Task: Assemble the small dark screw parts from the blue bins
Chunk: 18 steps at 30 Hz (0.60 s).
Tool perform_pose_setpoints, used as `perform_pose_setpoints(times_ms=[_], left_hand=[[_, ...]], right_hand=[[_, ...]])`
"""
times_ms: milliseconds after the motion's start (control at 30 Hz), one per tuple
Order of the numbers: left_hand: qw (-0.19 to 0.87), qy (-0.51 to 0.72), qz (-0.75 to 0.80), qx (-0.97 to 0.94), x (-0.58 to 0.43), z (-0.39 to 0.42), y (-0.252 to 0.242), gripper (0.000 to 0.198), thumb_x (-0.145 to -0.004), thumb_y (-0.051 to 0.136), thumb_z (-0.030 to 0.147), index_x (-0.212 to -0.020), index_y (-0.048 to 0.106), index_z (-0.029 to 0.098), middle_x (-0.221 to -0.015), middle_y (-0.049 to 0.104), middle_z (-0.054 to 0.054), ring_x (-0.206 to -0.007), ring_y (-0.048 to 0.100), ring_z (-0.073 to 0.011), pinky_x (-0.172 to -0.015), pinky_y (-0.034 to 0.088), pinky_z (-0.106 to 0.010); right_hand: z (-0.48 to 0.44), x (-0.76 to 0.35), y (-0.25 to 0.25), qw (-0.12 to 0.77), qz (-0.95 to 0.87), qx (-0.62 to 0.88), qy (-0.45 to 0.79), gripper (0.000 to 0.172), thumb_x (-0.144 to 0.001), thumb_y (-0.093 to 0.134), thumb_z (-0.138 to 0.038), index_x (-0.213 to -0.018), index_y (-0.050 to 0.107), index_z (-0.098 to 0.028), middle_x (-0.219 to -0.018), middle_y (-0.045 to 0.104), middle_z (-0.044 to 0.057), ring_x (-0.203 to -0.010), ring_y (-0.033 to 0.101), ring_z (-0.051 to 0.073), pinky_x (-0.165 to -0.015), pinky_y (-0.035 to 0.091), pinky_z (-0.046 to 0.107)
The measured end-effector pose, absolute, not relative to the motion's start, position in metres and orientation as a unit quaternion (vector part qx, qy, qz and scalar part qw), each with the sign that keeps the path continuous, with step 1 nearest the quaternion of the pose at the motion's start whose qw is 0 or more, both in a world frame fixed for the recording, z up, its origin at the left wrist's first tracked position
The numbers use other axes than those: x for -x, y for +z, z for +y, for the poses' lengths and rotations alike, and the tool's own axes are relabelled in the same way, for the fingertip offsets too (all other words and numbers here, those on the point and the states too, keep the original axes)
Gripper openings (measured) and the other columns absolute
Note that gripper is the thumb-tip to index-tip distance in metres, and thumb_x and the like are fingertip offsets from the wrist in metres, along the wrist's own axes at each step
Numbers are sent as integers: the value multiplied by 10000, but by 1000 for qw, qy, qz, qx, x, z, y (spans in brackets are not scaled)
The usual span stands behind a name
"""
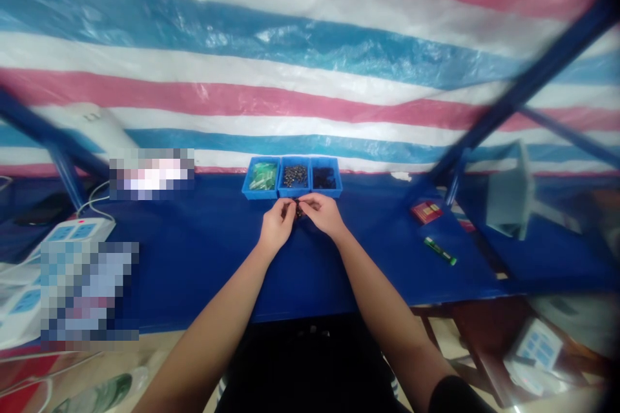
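My left hand point(278, 224) and my right hand point(323, 213) meet over the blue table, fingertips together. Between the closed fingers shows a small dark piece point(298, 209), mostly hidden and too small to name. Just beyond stand three blue bins side by side. The left bin point(260, 194) has clear and green plastic packets point(263, 175) in it. Small brassy metal parts point(295, 175) lie in the middle bin point(294, 193). Black pieces point(323, 177) fill the right bin point(328, 193), close behind my right fingers.
At right on the table point(382, 245) lie a red box point(427, 211) and a green tube-like pack point(440, 250). A white power strip point(92, 230) with cables is at left. Blue metal bars point(489, 110) slant up beside a striped plastic sheet point(300, 64).
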<state>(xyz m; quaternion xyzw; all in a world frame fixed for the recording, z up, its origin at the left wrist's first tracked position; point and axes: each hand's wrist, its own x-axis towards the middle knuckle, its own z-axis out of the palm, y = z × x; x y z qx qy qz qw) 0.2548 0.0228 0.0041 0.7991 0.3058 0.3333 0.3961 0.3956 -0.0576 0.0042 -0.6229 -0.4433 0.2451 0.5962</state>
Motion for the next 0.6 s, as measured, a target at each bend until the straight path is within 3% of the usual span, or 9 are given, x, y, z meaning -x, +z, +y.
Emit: perform_pose_setpoints(times_ms=[100,367,600], left_hand=[[399,336,306,-796,-255,23,5,264,-905,520,426,-1041,607,217,-758,694,7,-668,653,-146,-681,491,-250],[385,330,295,-810,-254,24,4,288,-935,460,431,-906,636,204,-728,670,3,-656,629,-145,-681,477,-250],[391,336,307,-800,-255,23,6,268,-903,527,433,-1038,627,224,-742,690,10,-662,646,-146,-689,489,-250]], right_hand=[[-57,-396,3,596,-440,624,249,208,-818,643,-327,-977,703,-206,-902,738,47,-772,704,167,-761,577,313],[-56,-397,-1,602,-450,614,242,225,-815,653,-324,-994,705,-200,-926,737,54,-815,704,175,-797,570,326],[-55,-398,-3,604,-442,617,243,219,-809,660,-329,-984,706,-206,-919,740,51,-803,707,179,-789,575,334]])
